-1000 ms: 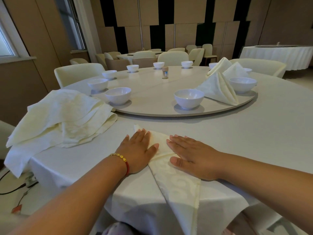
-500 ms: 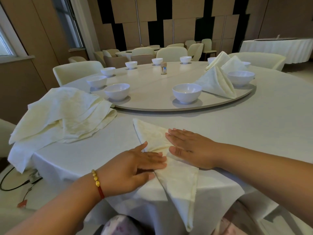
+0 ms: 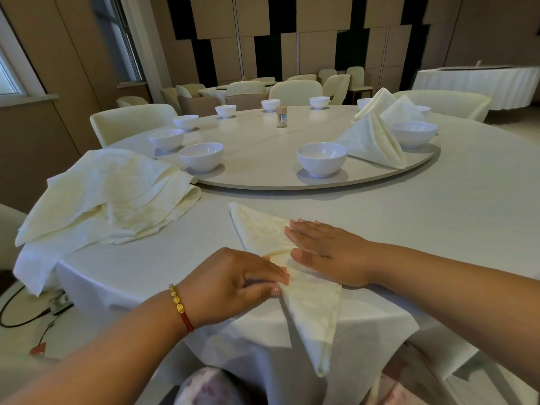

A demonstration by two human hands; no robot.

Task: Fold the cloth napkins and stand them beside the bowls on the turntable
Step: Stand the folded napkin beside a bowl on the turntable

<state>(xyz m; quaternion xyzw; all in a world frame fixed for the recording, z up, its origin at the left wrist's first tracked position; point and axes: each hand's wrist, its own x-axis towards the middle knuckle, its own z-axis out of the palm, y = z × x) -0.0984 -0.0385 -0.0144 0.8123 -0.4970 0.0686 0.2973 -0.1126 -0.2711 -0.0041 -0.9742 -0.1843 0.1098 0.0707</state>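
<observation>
Pressing my right hand (image 3: 330, 252) flat, fingers spread and straight, I hold down the cream napkin (image 3: 295, 276) on the near edge of the surface (image 3: 438, 217). My left hand (image 3: 233, 285) is curled, its fingertips pinching the napkin's left edge just below the right thumb. A bracelet (image 3: 180, 306) with gold beads and a red cord sits on my left wrist. The napkin lies as a long folded shape: one point aims toward the turntable (image 3: 263, 159), the other hangs over the surface's rim toward my lap.

To my left a loose pile of unfolded napkins (image 3: 108, 197) lies on the surface, partly draped over the edge and touching the turntable's rim. On the turntable, white bowls stand around the edge; the nearest bowl (image 3: 321, 158) is straight ahead of my hands and another bowl (image 3: 201, 157) stands to its left. At the right, a folded napkin (image 3: 371, 141) stands upright between the nearest bowl and a further bowl (image 3: 414, 134), with two more folded napkins (image 3: 388, 105) behind it. A small shaker (image 3: 281, 117) stands near the turntable's middle. Cream chairs (image 3: 131, 122) ring the far side.
</observation>
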